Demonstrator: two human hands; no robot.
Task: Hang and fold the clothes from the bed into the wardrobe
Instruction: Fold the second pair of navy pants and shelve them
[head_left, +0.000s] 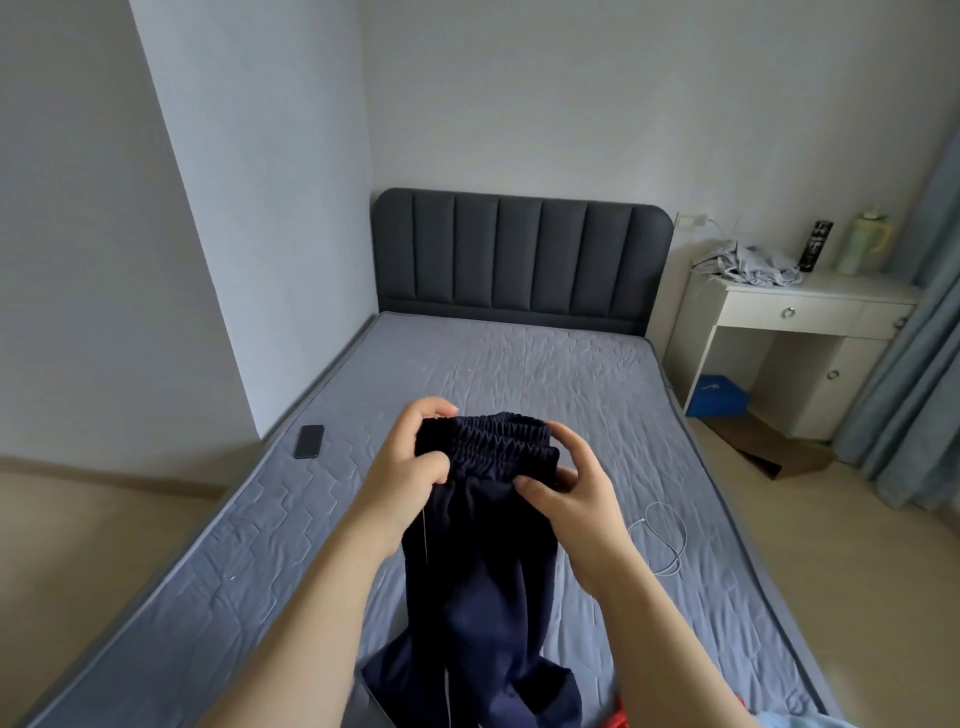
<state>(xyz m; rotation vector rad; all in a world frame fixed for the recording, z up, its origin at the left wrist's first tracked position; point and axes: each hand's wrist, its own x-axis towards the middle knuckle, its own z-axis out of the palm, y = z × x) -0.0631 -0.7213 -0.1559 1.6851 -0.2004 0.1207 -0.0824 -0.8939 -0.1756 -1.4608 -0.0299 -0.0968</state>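
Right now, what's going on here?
A person stands at the foot of the bed and holds dark navy trousers up by the waistband. The left hand grips one end and the right hand pinches the other. The legs hang down onto the mattress. A phone and a white cable lie on the bed. The wardrobe is not in view.

The bed (545, 364), a grey quilted mattress, carries a black phone (309, 441) well left of the left hand (410, 457) fingers (431, 408). A white cable (660, 540) lies coiled near the right hand (566, 499) fingers (569, 441), below and to their right. The navy trousers (478, 597) have their legs resting on the mattress below both.
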